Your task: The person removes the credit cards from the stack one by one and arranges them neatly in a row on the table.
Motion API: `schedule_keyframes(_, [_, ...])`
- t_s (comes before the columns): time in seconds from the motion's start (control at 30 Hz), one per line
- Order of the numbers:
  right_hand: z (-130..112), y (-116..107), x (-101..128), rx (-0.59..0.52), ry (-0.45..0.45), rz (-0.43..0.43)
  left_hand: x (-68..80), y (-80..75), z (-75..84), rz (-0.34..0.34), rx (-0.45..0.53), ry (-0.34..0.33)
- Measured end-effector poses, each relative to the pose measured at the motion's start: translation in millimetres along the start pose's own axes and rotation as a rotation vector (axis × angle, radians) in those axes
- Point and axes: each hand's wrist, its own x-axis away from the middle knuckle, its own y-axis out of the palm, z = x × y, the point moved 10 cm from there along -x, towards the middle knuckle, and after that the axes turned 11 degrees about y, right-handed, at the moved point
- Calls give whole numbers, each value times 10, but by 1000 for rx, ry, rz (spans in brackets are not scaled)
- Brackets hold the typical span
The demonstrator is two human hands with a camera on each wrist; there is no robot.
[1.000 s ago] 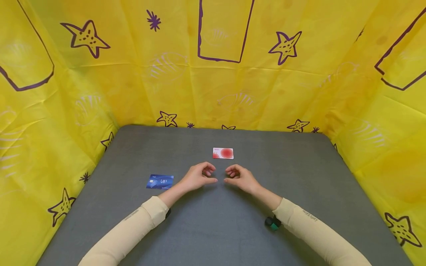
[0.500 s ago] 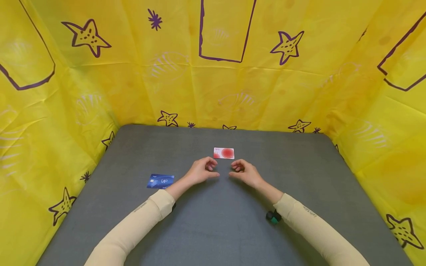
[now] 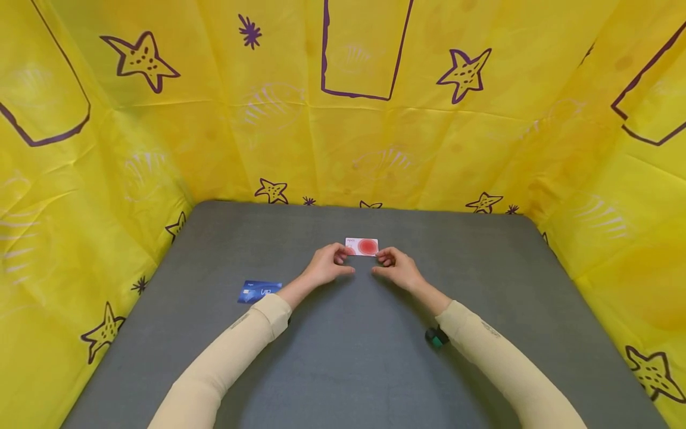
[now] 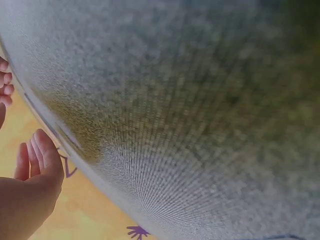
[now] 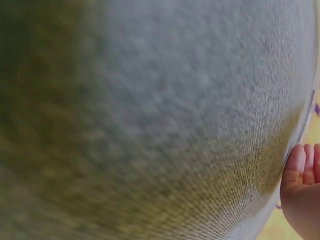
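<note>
A white card with red circles (image 3: 367,245) lies flat on the grey table (image 3: 332,357), towards its far side. My left hand (image 3: 328,264) is at the card's near left corner, its bent fingertips overlapping that corner in the head view. At the near right corner are the fingertips of my right hand (image 3: 401,268). Both thumbs stand apart from the fingers, nearer to me, and neither hand pinches the card. Left of my left wrist lies a blue VIP card (image 3: 254,291), partly covered by the forearm. Neither wrist view shows the cards.
Yellow cloth walls (image 3: 343,137) with purple starfish drawings rise behind the table and on both sides. A black and green wrist device (image 3: 436,338) hangs under the right sleeve (image 3: 477,333).
Both hands have moved forward, away from me, from the near side of the red-and-white card to its two near corners. The left forearm now covers part of the blue card. Both cards stay put.
</note>
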Motion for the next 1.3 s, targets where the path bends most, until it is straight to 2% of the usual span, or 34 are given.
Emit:
schedule_keyframes(0.2, [-6, -23, -70, 18, 13, 15, -53, -10, -48, 9, -20, -37])
schedule_keyframes(0.47, [-62, -44, -124, 7, -38, 38, -133, -27, -96, 31, -23, -45])
schedule_keyframes(0.9, [-18, -30, -289, 80, 36, 61, -254, -38, -252, 51, -59, -78])
schedule_keyframes(1.3, [-58, -46, -360, 105, 31, 81, -342, -49, -278, 57, -74, -110])
